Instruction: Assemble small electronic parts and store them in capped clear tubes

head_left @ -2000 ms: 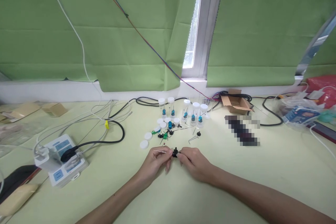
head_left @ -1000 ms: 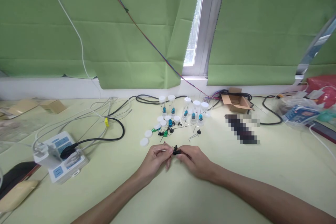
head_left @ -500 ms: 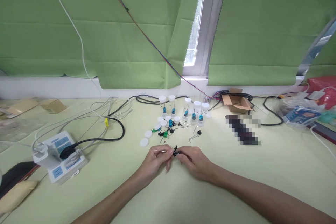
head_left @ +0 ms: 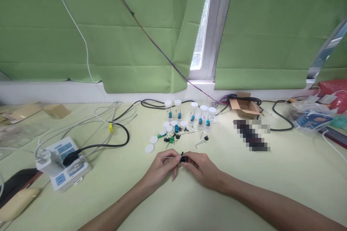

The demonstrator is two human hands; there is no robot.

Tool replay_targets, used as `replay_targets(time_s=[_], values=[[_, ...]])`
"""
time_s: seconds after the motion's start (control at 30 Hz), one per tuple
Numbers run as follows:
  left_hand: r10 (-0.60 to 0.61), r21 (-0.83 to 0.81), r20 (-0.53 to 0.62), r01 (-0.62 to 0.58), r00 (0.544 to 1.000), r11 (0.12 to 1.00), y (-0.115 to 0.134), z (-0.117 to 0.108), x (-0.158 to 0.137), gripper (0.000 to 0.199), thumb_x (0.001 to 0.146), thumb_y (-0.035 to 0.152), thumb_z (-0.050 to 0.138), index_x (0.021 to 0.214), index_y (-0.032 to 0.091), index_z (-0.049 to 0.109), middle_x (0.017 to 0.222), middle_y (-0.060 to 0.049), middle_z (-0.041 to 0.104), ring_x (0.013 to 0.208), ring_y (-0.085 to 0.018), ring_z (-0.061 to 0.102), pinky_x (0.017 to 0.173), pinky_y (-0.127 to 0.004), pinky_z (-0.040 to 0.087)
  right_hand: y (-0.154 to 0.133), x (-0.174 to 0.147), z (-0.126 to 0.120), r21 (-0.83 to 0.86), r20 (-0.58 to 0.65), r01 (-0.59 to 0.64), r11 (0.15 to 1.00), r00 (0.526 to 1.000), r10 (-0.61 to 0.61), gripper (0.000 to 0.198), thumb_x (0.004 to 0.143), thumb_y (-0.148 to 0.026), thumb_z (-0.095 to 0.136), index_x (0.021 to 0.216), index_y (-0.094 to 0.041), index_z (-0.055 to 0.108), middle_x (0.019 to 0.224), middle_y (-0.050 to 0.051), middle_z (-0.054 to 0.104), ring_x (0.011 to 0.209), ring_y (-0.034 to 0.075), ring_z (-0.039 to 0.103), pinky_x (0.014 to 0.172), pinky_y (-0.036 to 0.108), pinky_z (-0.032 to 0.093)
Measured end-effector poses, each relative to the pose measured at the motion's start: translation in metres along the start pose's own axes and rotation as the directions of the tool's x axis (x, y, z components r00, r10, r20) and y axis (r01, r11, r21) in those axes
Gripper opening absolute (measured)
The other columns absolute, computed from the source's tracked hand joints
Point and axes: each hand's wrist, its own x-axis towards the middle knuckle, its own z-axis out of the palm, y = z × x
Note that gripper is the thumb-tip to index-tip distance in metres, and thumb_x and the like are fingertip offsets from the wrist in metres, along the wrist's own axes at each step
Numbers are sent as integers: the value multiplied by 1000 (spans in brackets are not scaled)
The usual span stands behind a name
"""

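Small black part (head_left: pixel 184 159) sat between both hands, just above the near tabletop (head_left: pixel 173 205), probably so one hand could steady it while the other worked. Capped tubes (head_left: pixel 194 112) stood beyond, likely for reach. Left grip (head_left: pixel 166 163): pinched closed on the part's left end, thin metal rod (head_left: pixel 166 157) tucked in too. Right grip (head_left: pixel 200 165): pinched on its right end; exact fingertip contact too small to tell.

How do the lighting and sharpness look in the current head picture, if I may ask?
Head view: the window gap glows brightest; the tabletop is lightest near the clear tubes; the black part is too small for clear detail; blocky pixelation covers a dark object.
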Motion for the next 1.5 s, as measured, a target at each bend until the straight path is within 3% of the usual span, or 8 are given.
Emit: replay_targets(time_s=[0.33,0.93,1.3,1.37,1.43,1.5], values=[[8,154,3,-8,1000,988,6,5,0,40,89,49,61,70,14,61,51,1,53,48,-11,46,52,-25,37,2,0,0,15,4,25,1000,1000,-26,17,99,-26,49,87,-20,59,75,0,61,66,15,54,63,24,41],[18,90,29,-21,999,996,3,1,-1,32,85,41,68,72,13,66,46,4,47,43,-8,38,45,-22,31,7,-1,3,29,29,28,999,999,-29,30,98,-27,51,71,-21,39,65,-5,43,58,11,39,57,23,30],[18,150,4,-19,1000,989,5,4,-2,34,86,44,65,72,13,64,47,4,48,42,-8,40,47,-23,31,4,0,1,-7,30,15,1000,999,-15,30,96,-27,54,68,-20,44,63,-4,45,57,11,40,56,24,31],[22,170,-16,-19,1000,985,3,5,-2,35,87,46,63,73,13,64,48,3,49,42,-9,42,47,-24,33,3,0,1,-6,44,-8,1000,999,8,24,95,-29,56,73,-19,53,65,-4,50,59,12,45,58,23,34],[27,196,-65,-14,997,981,2,5,-1,36,86,48,62,75,14,64,50,3,50,43,-10,43,47,-24,34,2,0,1,31,59,-41,999,997,39,12,94,-31,59,94,-19,61,70,-3,57,62,12,50,61,23,38],[61,288,-163,-12,985,958,0,4,-1,36,86,49,62,76,15,64,55,2,52,47,-11,44,47,-24,35,2,0,0,81,56,-78,994,996,73,30,94,-32,59,121,-19,57,76,-2,61,63,13,52,62,23,41]])
